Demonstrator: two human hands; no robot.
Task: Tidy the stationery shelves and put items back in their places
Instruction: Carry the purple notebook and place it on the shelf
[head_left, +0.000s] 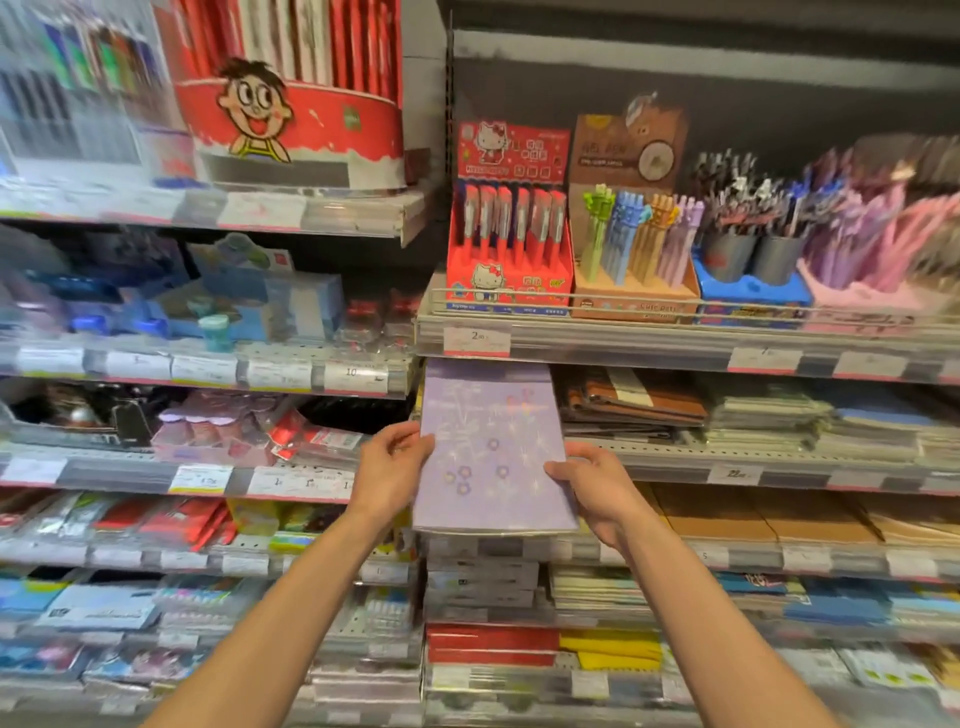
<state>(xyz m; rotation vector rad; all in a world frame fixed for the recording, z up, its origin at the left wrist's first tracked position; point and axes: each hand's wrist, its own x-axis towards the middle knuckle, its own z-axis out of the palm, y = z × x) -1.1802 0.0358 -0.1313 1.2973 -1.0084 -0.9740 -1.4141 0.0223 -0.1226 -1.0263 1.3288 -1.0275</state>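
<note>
Returning an item to its slot. The left hand (390, 470) and right hand (597, 491) each pinch a side edge of a flat lilac notebook with flower print (491, 452), held tilted before the grey metal shelf (675, 460), beside stacked brown notebooks (634, 402). Next, judged: slide it level into the gap. Surroundings: shop shelving with a red cartoon-cat pen display box (509, 228) above.

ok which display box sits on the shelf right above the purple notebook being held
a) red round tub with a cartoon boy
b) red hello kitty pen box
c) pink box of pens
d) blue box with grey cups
b: the red Hello Kitty pen box stands on the shelf directly over the purple notebook, which the left hand and right hand grip by its sides.
</note>
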